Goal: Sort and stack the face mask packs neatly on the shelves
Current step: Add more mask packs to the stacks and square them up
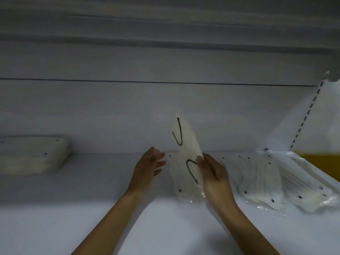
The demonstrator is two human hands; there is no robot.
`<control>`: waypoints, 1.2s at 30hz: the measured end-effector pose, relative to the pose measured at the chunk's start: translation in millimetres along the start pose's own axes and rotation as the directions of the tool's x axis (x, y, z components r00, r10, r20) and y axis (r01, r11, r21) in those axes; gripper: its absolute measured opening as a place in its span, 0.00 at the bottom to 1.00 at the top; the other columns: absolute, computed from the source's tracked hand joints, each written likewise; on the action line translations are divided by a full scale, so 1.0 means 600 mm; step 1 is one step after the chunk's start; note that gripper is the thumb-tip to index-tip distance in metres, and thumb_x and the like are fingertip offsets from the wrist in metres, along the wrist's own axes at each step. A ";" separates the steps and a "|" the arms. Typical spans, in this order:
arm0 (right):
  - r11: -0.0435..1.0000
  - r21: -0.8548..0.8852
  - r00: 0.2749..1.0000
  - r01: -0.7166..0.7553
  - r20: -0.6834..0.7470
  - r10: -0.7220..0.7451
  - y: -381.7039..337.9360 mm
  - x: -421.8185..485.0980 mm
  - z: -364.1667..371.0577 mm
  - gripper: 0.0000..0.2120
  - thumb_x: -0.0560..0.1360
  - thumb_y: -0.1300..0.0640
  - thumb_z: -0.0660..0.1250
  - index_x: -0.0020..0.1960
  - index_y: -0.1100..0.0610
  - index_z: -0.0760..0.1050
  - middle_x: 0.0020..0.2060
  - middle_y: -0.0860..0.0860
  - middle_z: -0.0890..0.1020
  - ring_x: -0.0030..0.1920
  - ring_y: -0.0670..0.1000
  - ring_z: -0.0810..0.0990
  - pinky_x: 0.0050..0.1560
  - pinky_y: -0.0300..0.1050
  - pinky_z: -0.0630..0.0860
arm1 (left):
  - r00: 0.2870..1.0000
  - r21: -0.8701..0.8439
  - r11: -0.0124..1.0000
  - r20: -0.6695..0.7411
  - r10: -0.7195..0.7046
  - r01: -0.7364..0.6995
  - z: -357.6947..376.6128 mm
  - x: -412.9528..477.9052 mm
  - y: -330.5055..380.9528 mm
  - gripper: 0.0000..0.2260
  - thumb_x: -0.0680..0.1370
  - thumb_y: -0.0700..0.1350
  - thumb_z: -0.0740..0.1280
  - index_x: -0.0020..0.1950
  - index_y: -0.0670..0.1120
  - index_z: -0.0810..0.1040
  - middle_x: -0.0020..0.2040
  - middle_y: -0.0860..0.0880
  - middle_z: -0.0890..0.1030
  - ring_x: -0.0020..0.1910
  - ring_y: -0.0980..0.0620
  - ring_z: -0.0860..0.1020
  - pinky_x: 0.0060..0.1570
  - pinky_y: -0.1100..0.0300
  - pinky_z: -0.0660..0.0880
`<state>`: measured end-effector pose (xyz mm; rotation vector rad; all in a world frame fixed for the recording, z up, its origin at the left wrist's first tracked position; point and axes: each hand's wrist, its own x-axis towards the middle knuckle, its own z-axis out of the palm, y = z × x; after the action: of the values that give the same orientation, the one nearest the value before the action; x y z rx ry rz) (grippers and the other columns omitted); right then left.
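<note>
While the right hand (214, 173) pinches a mask pack (185, 159) upright at shelf (92, 190) centre, steady it.
Left hand (149, 167) waits released at nine o'clock; support the floppy pack before carrying it to the neat stack (33, 155), far at nine o'clock.

No readable text, label, brand or number on the mask packs (185, 159) or shelf (92, 199).

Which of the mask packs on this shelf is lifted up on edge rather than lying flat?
The mask pack in the middle, held by the right hand, with black ear loops showing. The neat stack at far left and the loose pile at right lie flat.
</note>
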<state>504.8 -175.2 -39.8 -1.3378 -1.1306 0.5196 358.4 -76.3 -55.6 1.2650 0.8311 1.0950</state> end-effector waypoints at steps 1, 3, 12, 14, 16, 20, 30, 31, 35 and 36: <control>0.937 -0.288 0.979 0.200 0.021 -0.202 0.002 -0.004 0.000 0.11 0.80 0.46 0.59 0.52 0.46 0.79 0.43 0.38 0.80 0.44 0.40 0.76 0.46 0.41 0.72 | 0.998 -0.082 0.996 0.040 -0.042 0.046 0.002 -0.001 0.004 0.30 0.71 0.62 0.66 0.68 0.49 0.70 0.58 0.49 0.81 0.53 0.52 0.81 0.53 0.57 0.76; 0.601 -0.660 0.884 0.450 0.235 -0.404 0.022 -0.007 0.010 0.19 0.78 0.42 0.57 0.60 0.49 0.79 0.57 0.44 0.81 0.54 0.47 0.79 0.54 0.47 0.76 | 0.985 -0.181 0.975 0.134 -0.106 0.129 0.008 -0.009 0.007 0.27 0.68 0.61 0.63 0.63 0.49 0.74 0.56 0.46 0.83 0.53 0.47 0.82 0.53 0.54 0.77; 0.988 -0.017 0.986 -0.152 0.074 0.152 -0.008 0.030 -0.021 0.09 0.72 0.53 0.73 0.51 0.50 0.79 0.40 0.39 0.83 0.43 0.37 0.80 0.42 0.28 0.73 | 0.995 -0.204 0.975 -0.024 -0.097 0.090 0.010 -0.015 0.001 0.07 0.79 0.37 0.65 0.54 0.43 0.79 0.47 0.46 0.86 0.44 0.49 0.84 0.42 0.55 0.79; 0.987 -0.063 0.975 -0.145 0.161 0.153 -0.018 0.040 -0.017 0.03 0.72 0.58 0.74 0.42 0.57 0.81 0.33 0.45 0.83 0.36 0.43 0.81 0.39 0.38 0.77 | 0.999 -0.156 0.986 0.002 -0.051 0.051 0.026 -0.018 -0.001 0.07 0.78 0.37 0.66 0.54 0.44 0.79 0.47 0.48 0.86 0.44 0.50 0.84 0.40 0.58 0.80; 0.986 -0.125 0.986 -0.113 0.106 0.127 -0.019 0.051 -0.016 0.06 0.72 0.60 0.73 0.38 0.61 0.80 0.31 0.51 0.81 0.33 0.48 0.79 0.37 0.44 0.75 | 1.000 -0.149 0.989 0.010 -0.011 0.012 0.034 -0.018 -0.003 0.08 0.77 0.37 0.66 0.55 0.45 0.78 0.48 0.48 0.86 0.45 0.51 0.84 0.40 0.60 0.80; 0.984 -0.094 0.987 -0.153 0.035 0.156 -0.009 0.069 -0.040 0.10 0.74 0.62 0.71 0.34 0.62 0.78 0.24 0.46 0.75 0.26 0.42 0.71 0.31 0.33 0.68 | 0.999 -0.173 0.984 -0.040 0.023 -0.029 0.017 -0.011 -0.001 0.07 0.80 0.37 0.63 0.55 0.45 0.78 0.45 0.47 0.85 0.42 0.50 0.84 0.41 0.60 0.80; 0.799 -0.568 0.980 0.199 0.134 -0.148 -0.055 0.149 -0.097 0.17 0.73 0.69 0.64 0.32 0.49 0.75 0.34 0.45 0.79 0.40 0.46 0.74 0.42 0.38 0.71 | 0.923 0.012 0.987 -0.353 0.153 -0.159 0.000 0.008 -0.020 0.07 0.83 0.43 0.58 0.59 0.47 0.72 0.48 0.53 0.80 0.47 0.53 0.78 0.48 0.57 0.74; 0.678 -0.661 0.946 0.322 0.203 -0.252 -0.074 0.164 -0.095 0.18 0.72 0.69 0.64 0.32 0.49 0.77 0.39 0.47 0.80 0.44 0.48 0.75 0.47 0.42 0.73 | 0.919 0.037 0.988 -0.363 0.152 -0.149 -0.002 0.011 -0.025 0.06 0.83 0.43 0.58 0.58 0.47 0.72 0.48 0.53 0.80 0.48 0.52 0.78 0.51 0.55 0.74; 0.245 -0.699 0.721 0.672 0.543 -0.429 -0.094 0.176 -0.034 0.11 0.56 0.64 0.65 0.23 0.49 0.75 0.42 0.54 0.83 0.43 0.59 0.81 0.51 0.57 0.75 | 0.927 0.311 0.948 -0.327 0.180 -0.075 -0.012 0.018 -0.048 0.08 0.82 0.44 0.59 0.60 0.50 0.73 0.50 0.53 0.80 0.52 0.49 0.77 0.53 0.56 0.71; 0.202 -0.663 0.676 0.721 0.609 -0.415 -0.073 0.172 -0.010 0.08 0.53 0.63 0.65 0.22 0.49 0.75 0.42 0.55 0.83 0.43 0.60 0.82 0.51 0.59 0.74 | 0.939 0.411 0.910 -0.293 0.182 -0.048 -0.012 0.017 -0.052 0.09 0.82 0.45 0.59 0.61 0.50 0.73 0.52 0.52 0.79 0.52 0.49 0.77 0.52 0.58 0.71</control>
<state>540.5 -101.2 36.6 -1.5134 -2.2480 -0.6199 359.8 -63.4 -86.4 1.5078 1.2946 1.2963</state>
